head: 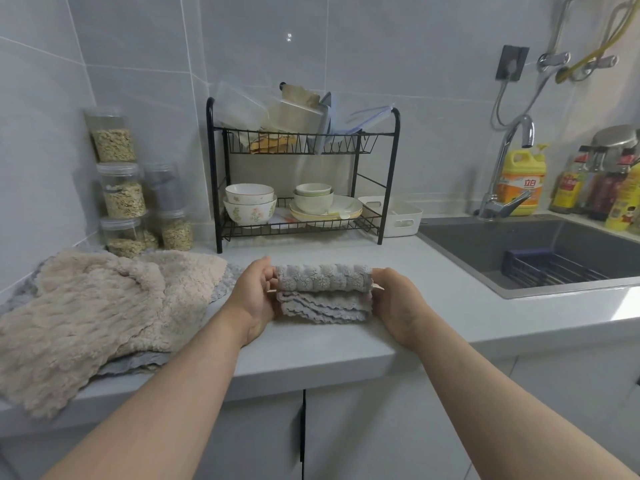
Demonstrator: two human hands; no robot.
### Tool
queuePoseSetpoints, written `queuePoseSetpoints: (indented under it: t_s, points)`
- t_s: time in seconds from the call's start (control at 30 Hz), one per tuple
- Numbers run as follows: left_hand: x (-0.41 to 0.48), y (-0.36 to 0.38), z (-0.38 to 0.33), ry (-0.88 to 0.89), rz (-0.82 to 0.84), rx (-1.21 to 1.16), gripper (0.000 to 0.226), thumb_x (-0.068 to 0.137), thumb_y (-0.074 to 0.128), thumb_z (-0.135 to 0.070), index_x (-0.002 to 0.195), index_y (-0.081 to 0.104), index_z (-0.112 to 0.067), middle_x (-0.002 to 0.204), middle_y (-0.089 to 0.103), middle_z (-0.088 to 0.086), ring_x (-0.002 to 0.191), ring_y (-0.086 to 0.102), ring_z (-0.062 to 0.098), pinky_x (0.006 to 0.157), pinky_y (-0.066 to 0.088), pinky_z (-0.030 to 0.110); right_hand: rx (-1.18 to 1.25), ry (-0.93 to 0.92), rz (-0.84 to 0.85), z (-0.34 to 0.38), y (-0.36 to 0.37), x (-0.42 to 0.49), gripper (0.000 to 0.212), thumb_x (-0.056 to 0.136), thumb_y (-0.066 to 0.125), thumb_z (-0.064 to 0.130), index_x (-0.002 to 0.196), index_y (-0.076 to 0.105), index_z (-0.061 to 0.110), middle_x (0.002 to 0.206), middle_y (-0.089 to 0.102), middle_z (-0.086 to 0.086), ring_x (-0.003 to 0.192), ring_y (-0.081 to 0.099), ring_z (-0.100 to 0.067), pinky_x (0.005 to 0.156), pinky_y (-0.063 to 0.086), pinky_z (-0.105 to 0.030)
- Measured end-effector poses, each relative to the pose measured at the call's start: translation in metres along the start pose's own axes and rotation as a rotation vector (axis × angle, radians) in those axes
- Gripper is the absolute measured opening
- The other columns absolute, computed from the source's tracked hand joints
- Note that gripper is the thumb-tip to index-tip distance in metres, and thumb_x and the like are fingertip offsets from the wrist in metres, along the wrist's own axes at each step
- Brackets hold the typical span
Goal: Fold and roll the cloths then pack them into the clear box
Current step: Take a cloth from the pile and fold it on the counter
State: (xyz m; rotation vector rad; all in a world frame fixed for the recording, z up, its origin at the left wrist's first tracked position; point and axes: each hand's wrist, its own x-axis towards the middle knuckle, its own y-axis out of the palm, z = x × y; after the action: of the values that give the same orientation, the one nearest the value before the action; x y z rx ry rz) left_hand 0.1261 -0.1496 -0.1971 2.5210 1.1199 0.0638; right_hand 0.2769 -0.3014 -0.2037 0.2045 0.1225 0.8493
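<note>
A small grey fluffy cloth lies on the white counter in front of me, its far part rolled into a tube and its near part still flat in layers. My left hand grips the roll's left end and my right hand grips its right end. To the left lies a heap of beige cloths on top of grey ones. Clear plastic boxes sit on the top shelf of the black rack; the rest of them is hidden by other items.
The rack's lower shelf holds bowls and plates. Stacked jars of grain stand at the back left. A white basket sits beside the rack. A dark sink with a tap, detergent bottle and sauce bottles is on the right.
</note>
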Motion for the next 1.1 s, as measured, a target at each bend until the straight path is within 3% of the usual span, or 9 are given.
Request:
queuePoseSetpoints:
  t_s: [0.07,0.13,0.2,0.27,0.37,0.47,0.57,0.77,1.1]
  points:
    - [0.001,0.000,0.002,0.038,0.023,0.176,0.026,0.096,0.055,-0.033,0.088,0.062,-0.010,0.083,0.060,0.012,0.087,0.057,0.028,0.080,0.049,0.039,-0.064,-0.054,-0.032,-0.002,-0.002,0.001,0.047,0.060,0.076,0.045,0.088,0.073,0.008,0.093,0.064,-0.024,0.085,0.055,-0.037,0.080,0.044,-0.046]
    - [0.002,-0.001,0.006,0.126,0.017,0.362,0.006,0.087,0.068,-0.015,0.087,0.063,-0.014,0.086,0.058,0.006,0.089,0.055,0.023,0.078,0.045,0.033,-0.147,-0.122,-0.032,-0.003,-0.003,0.000,0.044,0.063,0.079,0.046,0.090,0.076,0.012,0.094,0.071,-0.013,0.091,0.062,-0.032,0.085,0.048,-0.044]
    - [0.005,-0.004,0.011,0.206,-0.004,0.439,0.024,0.081,0.073,-0.004,0.098,0.063,-0.019,0.097,0.054,0.001,0.097,0.053,0.017,0.084,0.046,0.029,-0.192,-0.170,-0.024,-0.006,-0.006,0.002,0.035,0.070,0.083,0.030,0.101,0.073,0.016,0.097,0.069,-0.004,0.090,0.063,-0.020,0.082,0.049,-0.035]
    - [0.002,-0.004,0.011,0.269,-0.029,0.473,0.049,0.078,0.075,0.000,0.119,0.057,-0.021,0.113,0.052,-0.001,0.110,0.048,0.015,0.088,0.046,0.028,-0.244,-0.179,-0.049,-0.007,-0.005,0.004,0.047,0.077,0.081,0.013,0.120,0.062,0.020,0.109,0.060,0.005,0.096,0.060,-0.009,0.084,0.054,-0.031]
    - [0.002,-0.004,0.014,0.308,-0.048,0.550,0.067,0.076,0.078,0.000,0.134,0.050,-0.016,0.118,0.050,0.001,0.110,0.046,0.011,0.085,0.041,0.022,-0.269,-0.173,0.007,-0.008,-0.005,0.003,0.041,0.077,0.076,0.001,0.114,0.062,0.010,0.110,0.068,-0.012,0.096,0.066,-0.026,0.086,0.057,-0.039]
    - [0.001,-0.001,0.014,0.308,-0.022,0.647,0.061,0.071,0.083,-0.007,0.126,0.056,-0.016,0.102,0.058,0.010,0.086,0.056,0.014,0.070,0.052,0.025,-0.385,-0.202,-0.005,-0.007,-0.003,-0.002,0.033,0.078,0.071,-0.006,0.100,0.061,0.017,0.100,0.067,-0.017,0.085,0.063,-0.027,0.081,0.055,-0.043]
    - [0.001,0.000,0.013,0.314,-0.015,0.633,0.051,0.071,0.082,-0.003,0.112,0.058,-0.020,0.107,0.061,0.018,0.086,0.059,0.021,0.066,0.057,0.035,-0.414,-0.234,-0.028,-0.006,-0.001,-0.001,0.033,0.081,0.067,-0.008,0.094,0.056,0.020,0.097,0.061,-0.014,0.081,0.059,-0.023,0.074,0.054,-0.039]
    - [-0.002,0.004,0.014,0.427,-0.078,0.749,0.041,0.080,0.076,-0.012,0.111,0.050,-0.019,0.095,0.047,-0.008,0.081,0.049,0.009,0.056,0.043,0.011,-0.435,-0.279,-0.098,-0.003,0.002,-0.001,0.030,0.086,0.066,-0.002,0.091,0.057,0.027,0.096,0.066,-0.007,0.076,0.062,-0.015,0.062,0.056,-0.021]
    - [0.000,-0.001,0.014,0.422,-0.101,0.790,0.041,0.082,0.075,-0.024,0.117,0.054,-0.021,0.104,0.056,-0.002,0.095,0.060,0.024,0.080,0.051,0.031,-0.515,-0.268,-0.147,-0.001,0.007,-0.002,0.027,0.085,0.070,0.008,0.095,0.060,0.031,0.098,0.070,-0.006,0.086,0.067,-0.023,0.074,0.058,-0.032]
